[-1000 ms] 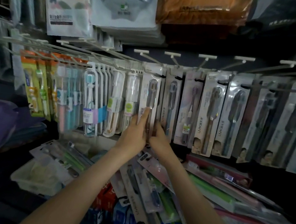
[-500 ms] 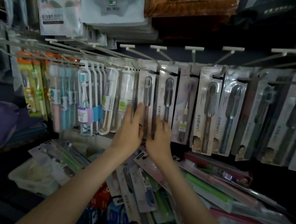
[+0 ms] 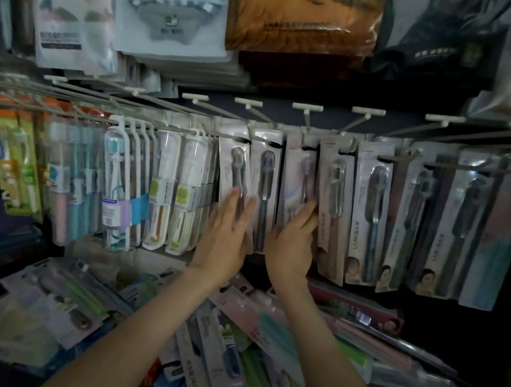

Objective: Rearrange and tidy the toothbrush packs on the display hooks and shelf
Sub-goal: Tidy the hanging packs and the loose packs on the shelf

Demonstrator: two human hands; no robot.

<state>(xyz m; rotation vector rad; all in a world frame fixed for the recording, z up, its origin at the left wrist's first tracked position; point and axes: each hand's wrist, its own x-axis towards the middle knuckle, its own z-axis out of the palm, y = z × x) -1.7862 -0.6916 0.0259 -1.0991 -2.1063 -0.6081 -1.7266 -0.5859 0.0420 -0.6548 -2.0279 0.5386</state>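
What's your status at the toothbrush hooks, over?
Left hand flat on a hanging pack. Right hand grips the pink pack edge. Loose packs heaped below.

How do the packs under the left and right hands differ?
The grey-brush pack under the left hand hangs tilted; the pale pink pack at the right hand hangs straight. The left hand lies flat on the grey-brush pack; the right hand curls round the pale pink pack's edge. Both hang from hooks.

Single head-worn wide-angle view. Faces forward and slightly downward at a row of hooks (image 3: 306,115) carrying packs (image 3: 334,203). Close range: both arms (image 3: 139,324) enter from the lower edge. Loose packs (image 3: 225,361) fill the foreground.
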